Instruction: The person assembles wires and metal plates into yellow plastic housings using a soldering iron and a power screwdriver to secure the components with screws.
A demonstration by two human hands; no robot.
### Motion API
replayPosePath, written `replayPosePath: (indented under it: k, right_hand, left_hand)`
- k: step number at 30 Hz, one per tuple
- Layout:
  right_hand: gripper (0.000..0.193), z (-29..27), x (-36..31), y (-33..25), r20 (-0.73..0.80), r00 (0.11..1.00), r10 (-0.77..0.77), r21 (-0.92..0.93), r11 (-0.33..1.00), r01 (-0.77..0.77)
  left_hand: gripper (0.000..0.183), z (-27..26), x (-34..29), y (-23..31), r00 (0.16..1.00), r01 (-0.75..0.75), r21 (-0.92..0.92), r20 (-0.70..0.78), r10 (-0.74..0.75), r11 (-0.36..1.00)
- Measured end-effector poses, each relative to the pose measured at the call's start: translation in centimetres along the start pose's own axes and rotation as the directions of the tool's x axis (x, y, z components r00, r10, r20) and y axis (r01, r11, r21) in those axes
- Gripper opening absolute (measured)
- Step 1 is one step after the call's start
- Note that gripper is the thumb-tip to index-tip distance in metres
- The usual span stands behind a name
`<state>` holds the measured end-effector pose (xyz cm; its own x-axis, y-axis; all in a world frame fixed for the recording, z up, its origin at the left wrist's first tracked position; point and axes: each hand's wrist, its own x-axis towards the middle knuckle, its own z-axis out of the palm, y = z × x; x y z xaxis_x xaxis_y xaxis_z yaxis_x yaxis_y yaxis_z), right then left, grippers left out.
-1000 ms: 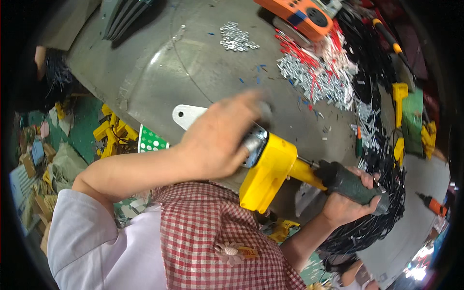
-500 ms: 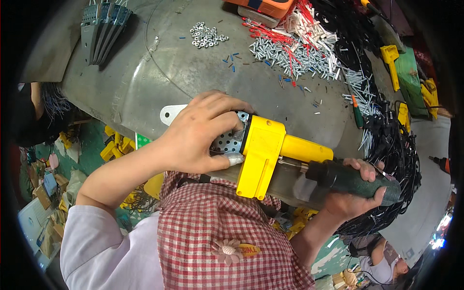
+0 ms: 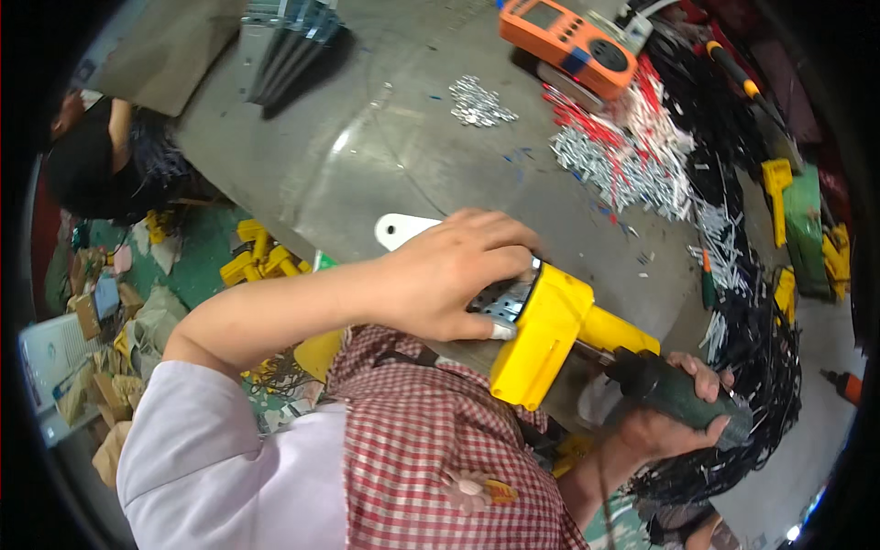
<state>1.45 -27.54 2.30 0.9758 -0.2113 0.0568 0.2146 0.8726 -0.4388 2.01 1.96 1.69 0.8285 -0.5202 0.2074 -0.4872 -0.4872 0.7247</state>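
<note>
My left hand point(image 3: 463, 275) is closed around the perforated metal sleeve point(image 3: 502, 301) of a yellow plastic tool housing point(image 3: 543, 341), thumb below and fingers over the top. A white tab point(image 3: 401, 231) with a round hole sticks out beyond my knuckles. My right hand point(image 3: 667, 423) wraps around a dark green electric screwdriver point(image 3: 683, 396). Its metal bit point(image 3: 596, 354) points left into the side of the housing, just beneath the yellow handle point(image 3: 625, 330). Where the bit tip meets the housing is hidden. A white covering wraps my left thumb tip.
Loose screws point(image 3: 610, 170), small nuts point(image 3: 480, 103) and an orange meter point(image 3: 570, 46) lie farther back on the metal table. Black cables point(image 3: 733, 458) run down the right side beside a small screwdriver point(image 3: 708, 280). Grey metal parts point(image 3: 291, 57) stand at back left. Another person point(image 3: 119, 151) is at far left.
The whole view has shifted, so the table and its parts appear farther right and lower. The housing and screwdriver now slope down more steeply to the right. Both hands keep their holds.
</note>
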Motion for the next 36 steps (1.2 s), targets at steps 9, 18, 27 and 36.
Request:
replayPosePath:
  k: [9,18,27,36]
  right_hand:
    - [0.042,-0.3,-0.4,-0.6,-0.008,1.0,0.006,-0.108,0.994,-0.007]
    - [0.043,0.0,-0.3,-0.4,-0.044,0.999,-0.012,-0.142,0.99,0.006]
    - [0.042,-0.1,-0.3,-0.3,-0.032,0.999,0.026,-0.063,0.998,-0.028]
    - [0.04,0.1,-0.5,0.1,-0.026,1.0,-0.001,-0.001,1.0,0.001]
  left_hand:
    - [0.026,-4.6,1.3,-7.1,0.888,0.364,0.593,-0.454,-0.075,0.719]
    - [0.024,-3.2,-0.7,-1.8,0.943,0.246,0.318,-0.297,-0.15,0.916]
    - [0.016,2.4,-2.9,1.6,0.946,0.083,0.024,-0.316,-0.071,0.996]
    - [0.019,3.1,-3.3,1.3,0.927,0.126,-0.033,-0.352,-0.129,0.992]
